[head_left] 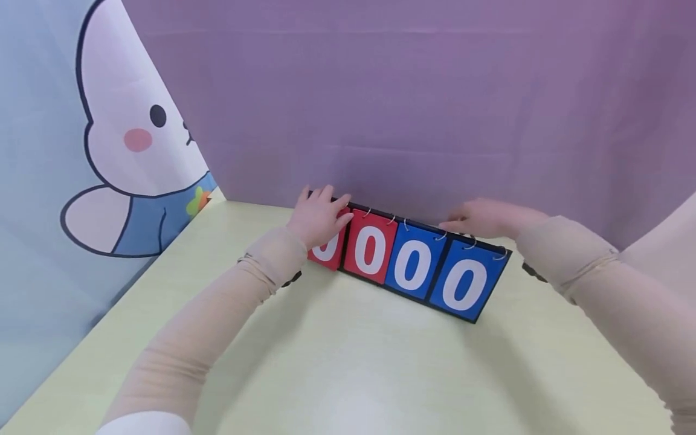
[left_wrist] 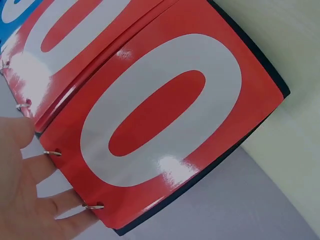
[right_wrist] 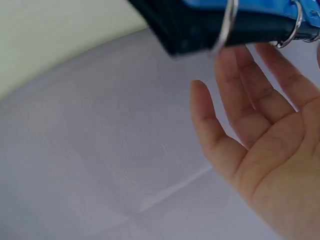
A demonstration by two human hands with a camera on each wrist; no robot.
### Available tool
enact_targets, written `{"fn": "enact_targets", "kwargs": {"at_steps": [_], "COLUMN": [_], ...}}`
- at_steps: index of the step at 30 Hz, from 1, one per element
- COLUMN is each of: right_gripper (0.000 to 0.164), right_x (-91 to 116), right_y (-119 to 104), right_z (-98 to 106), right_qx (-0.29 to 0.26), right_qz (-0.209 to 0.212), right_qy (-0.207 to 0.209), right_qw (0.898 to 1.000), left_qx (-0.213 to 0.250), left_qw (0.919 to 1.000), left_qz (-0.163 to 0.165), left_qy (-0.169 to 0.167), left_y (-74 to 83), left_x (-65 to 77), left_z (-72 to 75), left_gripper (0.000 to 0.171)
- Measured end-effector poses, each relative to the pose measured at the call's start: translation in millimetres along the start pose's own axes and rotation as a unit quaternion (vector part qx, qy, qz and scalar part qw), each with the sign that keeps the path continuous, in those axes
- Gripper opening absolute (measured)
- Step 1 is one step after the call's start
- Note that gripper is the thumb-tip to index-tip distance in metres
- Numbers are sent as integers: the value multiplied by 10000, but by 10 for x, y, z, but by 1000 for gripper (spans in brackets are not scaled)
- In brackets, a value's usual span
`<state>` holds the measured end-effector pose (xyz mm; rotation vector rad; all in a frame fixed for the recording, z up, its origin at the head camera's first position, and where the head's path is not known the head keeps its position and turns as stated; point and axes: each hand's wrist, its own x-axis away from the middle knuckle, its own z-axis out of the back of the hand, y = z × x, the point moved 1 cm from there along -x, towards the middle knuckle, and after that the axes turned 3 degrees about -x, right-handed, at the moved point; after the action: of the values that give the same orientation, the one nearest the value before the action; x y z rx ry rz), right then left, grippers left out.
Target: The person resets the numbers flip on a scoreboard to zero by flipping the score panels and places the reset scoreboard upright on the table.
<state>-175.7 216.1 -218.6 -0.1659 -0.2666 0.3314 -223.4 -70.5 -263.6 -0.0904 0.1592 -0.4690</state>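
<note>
A tabletop flip scoreboard (head_left: 413,263) with red and blue cards stands tilted on the table, every visible card reading 0. My left hand (head_left: 321,220) grips its top edge at the red end. In the left wrist view, that hand's fingers (left_wrist: 65,205) pass behind the edge near the metal rings, beside a red card (left_wrist: 160,110). At the blue end, my right hand (head_left: 492,217) is at the top edge, with loosely bent fingers. The right wrist view shows those fingers (right_wrist: 235,100) reaching up behind the black frame (right_wrist: 200,32); their tips are partly hidden.
A purple cloth (head_left: 408,90) hangs close behind the scoreboard. On the left hangs a light blue cloth with a cartoon figure (head_left: 136,145). The pale yellow tabletop (head_left: 348,362) extends in front of the scoreboard.
</note>
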Motion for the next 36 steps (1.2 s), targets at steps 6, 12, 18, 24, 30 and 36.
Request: {"fn": "enact_targets", "kwargs": {"at_steps": [6, 12, 18, 24, 30, 36], "right_gripper": [66, 72, 73, 78, 74, 80], "right_x": [237, 399, 397, 296, 113, -64], "right_y": [238, 422, 492, 520, 550, 640], "right_z": [-31, -155, -315, -331, -279, -221], "right_qx": [-282, -1217, -2113, -2486, -2445, -2780], "right_qz": [-703, -1217, -1199, -1450, -1702, -1842], "right_qy": [222, -91, 124, 367, 784, 1143], "right_qw": [9969, 9850, 9700, 9570, 9514, 9358], "left_qx": [845, 1423, 1986, 2426, 3490, 3901], "left_qw": [9964, 9807, 9589, 9429, 9002, 8739], "left_qz": [85, 1313, 1995, 2251, 2547, 2872], "left_qy": [29, 270, -352, -383, -543, -410], "left_y": [-118, -390, -492, -576, -603, -561], "left_x": [-75, -134, -178, -202, -209, -286], "left_z": [-11, -65, -166, -206, -220, -245], "left_gripper": [59, 56, 58, 60, 62, 62]}}
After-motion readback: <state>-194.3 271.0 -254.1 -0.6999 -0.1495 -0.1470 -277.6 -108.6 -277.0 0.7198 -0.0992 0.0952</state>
